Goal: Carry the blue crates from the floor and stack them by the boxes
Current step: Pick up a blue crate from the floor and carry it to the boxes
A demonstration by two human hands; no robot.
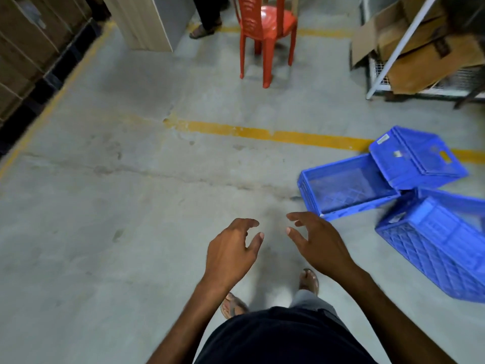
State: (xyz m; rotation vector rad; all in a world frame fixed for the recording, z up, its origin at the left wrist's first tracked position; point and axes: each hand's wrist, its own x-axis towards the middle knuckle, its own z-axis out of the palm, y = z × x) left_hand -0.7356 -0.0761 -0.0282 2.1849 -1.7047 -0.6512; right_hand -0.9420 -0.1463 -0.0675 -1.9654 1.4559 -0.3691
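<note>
Three blue crates sit in a loose heap on the concrete floor (pixel 131 206) at the right: an open crate (pixel 346 187) lying flat, a second crate (pixel 417 158) tipped up against its far end across the yellow floor line (pixel 262 132), and a third crate (pixel 441 245) on its side nearest the camera, lattice wall showing. Just left of them, both hands hover over bare floor, touching nothing: the left hand (pixel 231 253) with fingers curled and spread, grip apart and empty; the right hand (pixel 317 243) likewise apart, fingertips near the open crate's corner but clear of it. Sandalled feet show below. Farther out, a red plastic chair (pixel 265 24) stands up top, stacked cardboard boxes (pixel 23 48) line the left edge, and a metal rack (pixel 393 53) with collapsed cartons fills the upper right.
</note>
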